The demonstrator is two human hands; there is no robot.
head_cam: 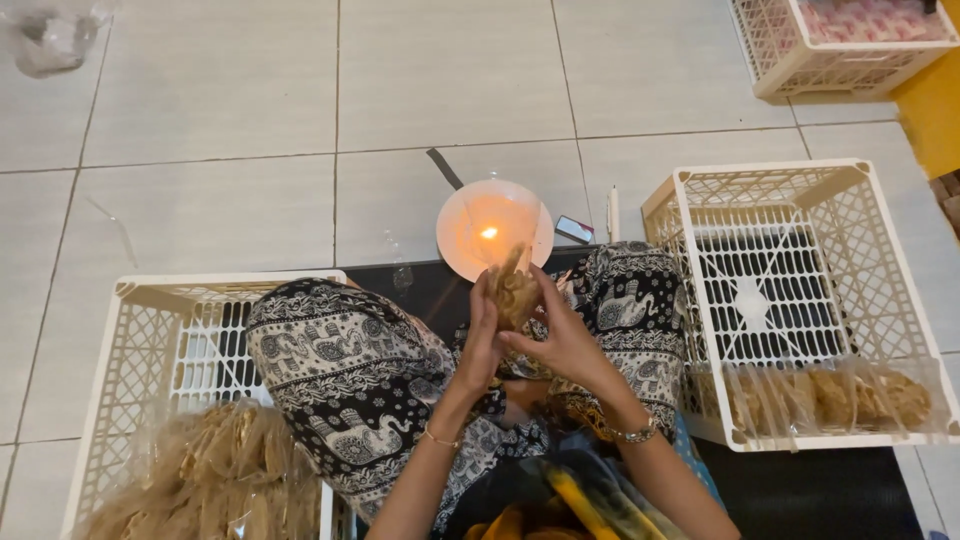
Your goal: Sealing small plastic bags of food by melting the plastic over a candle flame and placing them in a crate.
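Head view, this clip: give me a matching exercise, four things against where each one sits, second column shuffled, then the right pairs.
Things:
1. clear snack packet
2. lit candle on a plate
3. crate with a row of sealed packets
4. crate heaped with packets

Places:
A. on the floor tiles ahead of the knees
B. beside the person's left knee
C. between the left hand and right hand
D. beside the person's right knee

Pairs: 1-C, 2-A, 3-D, 4-B
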